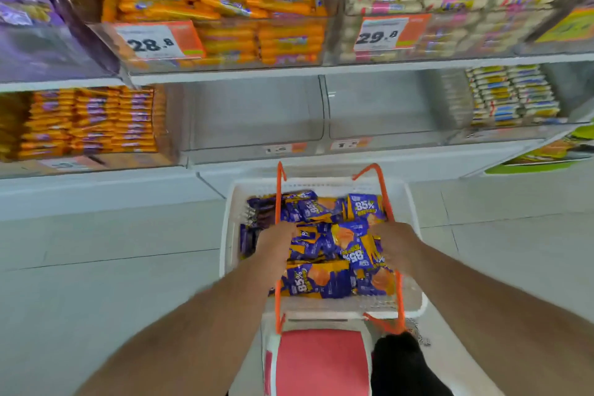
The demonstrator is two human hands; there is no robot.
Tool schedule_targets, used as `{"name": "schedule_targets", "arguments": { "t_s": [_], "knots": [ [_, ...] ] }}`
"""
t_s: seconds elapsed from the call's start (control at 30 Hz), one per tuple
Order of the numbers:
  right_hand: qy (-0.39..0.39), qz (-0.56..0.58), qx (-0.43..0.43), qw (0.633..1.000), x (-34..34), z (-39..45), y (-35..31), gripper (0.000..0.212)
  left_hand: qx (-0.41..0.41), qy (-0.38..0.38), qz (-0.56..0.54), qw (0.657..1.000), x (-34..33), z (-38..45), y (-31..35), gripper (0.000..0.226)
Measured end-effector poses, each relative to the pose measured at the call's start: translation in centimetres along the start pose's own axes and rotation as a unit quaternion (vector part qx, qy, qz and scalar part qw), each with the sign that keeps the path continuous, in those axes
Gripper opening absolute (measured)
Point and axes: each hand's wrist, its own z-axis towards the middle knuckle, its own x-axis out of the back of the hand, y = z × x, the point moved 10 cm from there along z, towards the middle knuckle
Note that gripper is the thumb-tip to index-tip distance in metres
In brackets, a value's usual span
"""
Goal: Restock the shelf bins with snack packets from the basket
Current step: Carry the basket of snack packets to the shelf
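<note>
Middle bins [257,112]: bare, open at front.
Side bins [93,119]: packed with packets.
Basket [411,202]: open top, orange handles [278,202] cross it.

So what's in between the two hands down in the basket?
In the head view, blue-and-orange snack packets fill the stretch between the left hand and right hand inside the white basket.

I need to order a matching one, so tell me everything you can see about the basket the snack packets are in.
The basket is a white, plastic-looking rectangular tub with slotted walls and two thin orange handles, both raised. It sits low in front of the shelf, its near end by a red and white stool. Blue and orange snack packets fill it in a loose heap. The left hand is at the left handle and the right hand at the right one; blur hides their grip.
</note>
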Motion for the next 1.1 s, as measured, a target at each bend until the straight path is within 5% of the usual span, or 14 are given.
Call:
{"name": "schedule_targets", "arguments": {
  "t_s": [0.3,0.57,0.8,1.0,1.1],
  "knots": [
    [-0.011,-0.045,-0.050,0.998,-3.7,11.5,2.4,0.016,-0.011,0.069,0.006,0.998,0.4,12.8,-1.7,0.049],
    [0.013,-0.072,-0.036,0.997,-2.5,16.9,1.7,0.015,0.008,0.092,-0.030,0.995,-0.3,17.4,-3.1,0.013],
    [0.081,-0.061,-0.025,0.995,1.3,19.8,2.1,0.012,-0.015,0.121,-0.017,0.992,3.2,19.4,-3.1,0.026],
    [0.194,-0.164,0.021,0.967,3.8,20.6,3.2,0.041,-0.080,0.251,0.114,0.958,7.8,20.4,-2.1,0.005],
    [0.225,-0.211,0.050,0.950,3.4,21.1,3.7,0.054,-0.077,0.271,0.154,0.947,9.1,21.5,-3.3,0.024]
  ]
}}
